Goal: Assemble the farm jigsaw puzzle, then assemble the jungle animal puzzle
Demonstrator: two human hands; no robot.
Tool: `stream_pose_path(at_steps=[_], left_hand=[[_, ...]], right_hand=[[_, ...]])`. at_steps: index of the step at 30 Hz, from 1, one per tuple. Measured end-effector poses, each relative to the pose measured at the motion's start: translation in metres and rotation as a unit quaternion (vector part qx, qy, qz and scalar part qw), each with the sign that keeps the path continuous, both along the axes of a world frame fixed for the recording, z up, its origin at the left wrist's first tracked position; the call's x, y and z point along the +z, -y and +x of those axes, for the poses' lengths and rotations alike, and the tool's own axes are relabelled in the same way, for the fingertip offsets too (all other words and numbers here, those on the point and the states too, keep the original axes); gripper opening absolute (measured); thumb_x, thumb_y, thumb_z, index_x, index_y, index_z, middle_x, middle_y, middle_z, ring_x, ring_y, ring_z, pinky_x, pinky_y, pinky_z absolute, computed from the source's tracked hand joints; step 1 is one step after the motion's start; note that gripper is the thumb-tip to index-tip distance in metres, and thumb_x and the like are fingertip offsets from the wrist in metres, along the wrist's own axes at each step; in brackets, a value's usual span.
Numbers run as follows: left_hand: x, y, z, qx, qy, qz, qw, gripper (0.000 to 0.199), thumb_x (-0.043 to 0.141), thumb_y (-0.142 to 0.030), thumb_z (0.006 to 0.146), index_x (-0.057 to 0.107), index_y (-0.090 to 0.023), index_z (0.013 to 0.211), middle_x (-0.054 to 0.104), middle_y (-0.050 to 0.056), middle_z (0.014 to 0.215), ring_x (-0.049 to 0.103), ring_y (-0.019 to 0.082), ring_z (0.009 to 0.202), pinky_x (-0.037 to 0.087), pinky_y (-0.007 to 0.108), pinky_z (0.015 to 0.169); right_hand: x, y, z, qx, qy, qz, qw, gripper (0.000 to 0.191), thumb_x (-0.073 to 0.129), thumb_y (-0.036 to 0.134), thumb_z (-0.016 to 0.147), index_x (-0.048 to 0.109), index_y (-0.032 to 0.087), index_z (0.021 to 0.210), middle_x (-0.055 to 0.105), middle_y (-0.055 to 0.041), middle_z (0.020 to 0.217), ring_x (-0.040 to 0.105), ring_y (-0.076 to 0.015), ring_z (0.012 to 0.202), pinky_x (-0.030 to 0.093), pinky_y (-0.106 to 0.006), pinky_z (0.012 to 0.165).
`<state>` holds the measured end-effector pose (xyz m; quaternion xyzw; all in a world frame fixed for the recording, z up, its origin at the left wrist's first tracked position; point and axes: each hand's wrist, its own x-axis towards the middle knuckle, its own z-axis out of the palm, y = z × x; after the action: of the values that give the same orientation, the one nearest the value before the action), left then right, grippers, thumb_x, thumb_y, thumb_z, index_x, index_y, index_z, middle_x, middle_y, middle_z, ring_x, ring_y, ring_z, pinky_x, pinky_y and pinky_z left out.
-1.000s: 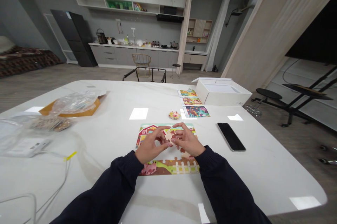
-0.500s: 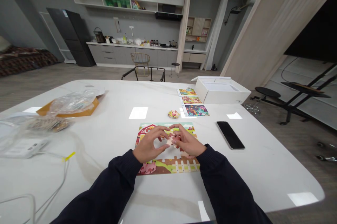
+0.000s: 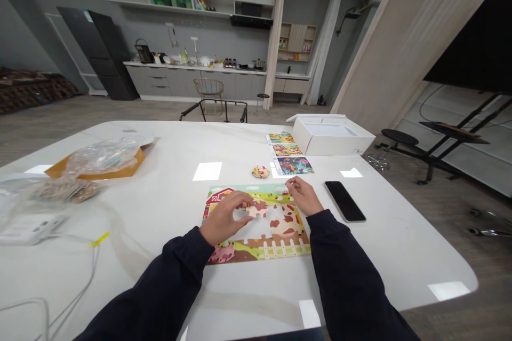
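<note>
A farm picture puzzle [image 3: 280, 249] lies flat on the white table, with a gap in its middle where white shows. My left hand [image 3: 228, 216] is over its left part, thumb and fingers apart, beside a cow-patterned piece [image 3: 258, 209] near its fingertips. My right hand [image 3: 304, 195] is at the puzzle's upper right corner, fingers curled together; whatever they hold, if anything, is too small to make out. Behind the puzzle sits a small pile of loose pieces [image 3: 261, 171].
Picture sheets [image 3: 295, 165] lie by an open white box [image 3: 338, 143] at the back. A black phone [image 3: 344, 201] is on the right. Plastic wrapping [image 3: 104, 157], an orange tray [image 3: 134, 168], a white device [image 3: 32, 228] and cables are on the left.
My right hand has moved right and away from my left hand, uncovering the cow-patterned part of the puzzle. My left hand has hardly moved. The view has shifted slightly.
</note>
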<state>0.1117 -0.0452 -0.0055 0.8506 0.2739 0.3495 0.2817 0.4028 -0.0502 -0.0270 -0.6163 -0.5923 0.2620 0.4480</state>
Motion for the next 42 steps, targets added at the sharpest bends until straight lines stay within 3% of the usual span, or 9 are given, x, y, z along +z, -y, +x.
stream_pose_path(at_steps=[5,12,19,28,35,42], left_hand=[[0.002,-0.007,0.027,-0.038,-0.057,0.004,0.998,0.022,0.071,-0.025,0.09,0.075,-0.029,0.112,0.067,0.006,0.116,0.061,0.024,0.111,0.05,0.041,0.101],[0.0,-0.005,0.065,-0.062,-0.165,0.02,0.984,0.026,0.078,-0.021,0.084,0.079,-0.03,0.109,0.067,0.006,0.11,0.06,0.026,0.106,0.049,0.041,0.096],[-0.017,-0.004,0.067,-0.037,-0.175,0.03,0.983,0.015,0.074,-0.026,0.089,0.082,-0.029,0.102,0.066,0.008,0.109,0.06,0.025,0.103,0.049,0.04,0.096],[-0.023,0.001,0.069,-0.024,-0.153,0.036,0.987,0.017,0.07,-0.022,0.089,0.081,-0.028,0.1,0.062,0.008,0.109,0.057,0.026,0.105,0.048,0.043,0.097],[-0.022,0.003,0.068,-0.018,-0.165,0.051,0.985,0.018,0.066,-0.019,0.091,0.08,-0.026,0.099,0.061,0.009,0.112,0.056,0.026,0.107,0.047,0.042,0.097],[-0.014,0.008,0.069,-0.023,-0.24,0.135,0.961,0.019,0.059,-0.021,0.096,0.078,-0.024,0.099,0.063,0.011,0.106,0.056,0.027,0.098,0.048,0.041,0.086]], right_hand=[[-0.022,-0.006,0.006,0.023,0.084,-0.047,0.995,0.019,0.058,0.036,0.088,0.066,0.019,0.087,0.061,0.0012,0.065,0.054,-0.0154,0.059,0.04,-0.026,0.059],[-0.022,-0.006,0.001,0.034,0.107,-0.057,0.992,0.014,0.064,0.031,0.085,0.071,0.019,0.087,0.065,0.001,0.068,0.059,-0.015,0.065,0.042,-0.025,0.062],[-0.019,-0.005,-0.001,0.027,0.113,-0.066,0.991,0.012,0.065,0.03,0.087,0.071,0.019,0.088,0.064,0.0013,0.068,0.057,-0.0147,0.065,0.04,-0.025,0.063],[-0.015,-0.003,-0.002,0.029,0.112,-0.073,0.991,0.011,0.066,0.028,0.086,0.071,0.019,0.088,0.064,0.0015,0.068,0.056,-0.0144,0.063,0.04,-0.025,0.062],[-0.015,-0.002,-0.003,0.029,0.105,-0.073,0.991,0.011,0.065,0.028,0.086,0.071,0.019,0.088,0.064,0.0013,0.069,0.057,-0.0147,0.064,0.041,-0.025,0.062],[-0.013,-0.001,-0.003,0.029,0.104,-0.073,0.991,0.01,0.066,0.028,0.085,0.071,0.019,0.088,0.064,0.0014,0.068,0.058,-0.0147,0.065,0.042,-0.025,0.064]])
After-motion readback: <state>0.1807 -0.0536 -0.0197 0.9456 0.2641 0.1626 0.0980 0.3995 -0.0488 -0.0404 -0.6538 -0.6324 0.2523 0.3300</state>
